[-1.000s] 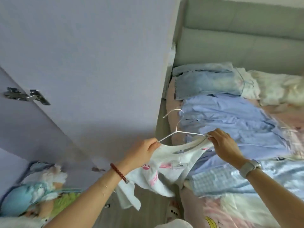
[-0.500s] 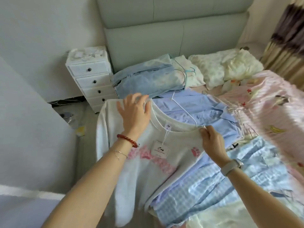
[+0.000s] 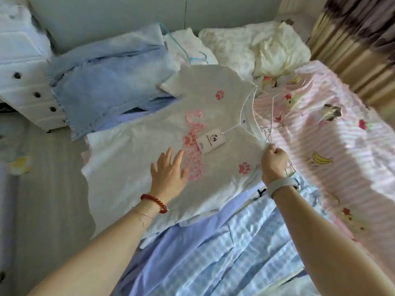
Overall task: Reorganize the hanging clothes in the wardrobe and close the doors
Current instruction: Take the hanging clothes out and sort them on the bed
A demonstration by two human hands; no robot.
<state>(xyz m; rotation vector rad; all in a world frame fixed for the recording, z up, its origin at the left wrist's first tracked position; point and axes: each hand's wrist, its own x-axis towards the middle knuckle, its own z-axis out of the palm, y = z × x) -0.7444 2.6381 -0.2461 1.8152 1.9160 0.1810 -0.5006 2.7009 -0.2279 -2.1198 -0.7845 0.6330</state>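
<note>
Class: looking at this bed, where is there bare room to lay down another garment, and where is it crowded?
Free: the pink striped cartoon-print bedsheet, right of the white paw-print T-shirt and below the cream crumpled pillow. Crowded: the light blue denim garment at the headboard side, and the blue checked shirt near the person.

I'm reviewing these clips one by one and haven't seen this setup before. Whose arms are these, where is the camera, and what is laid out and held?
There is no machine: a person wears one camera on the head, looking down at their own hands. A white T-shirt with pink paw prints lies spread on a bed, over blue shirts, with a paper price tag at its collar. The left hand, fingers straight, rests flat on it. The right hand has its grip closed at the shirt's shoulder, beside a thin white wire hanger. Folded pale denim lies behind.
</note>
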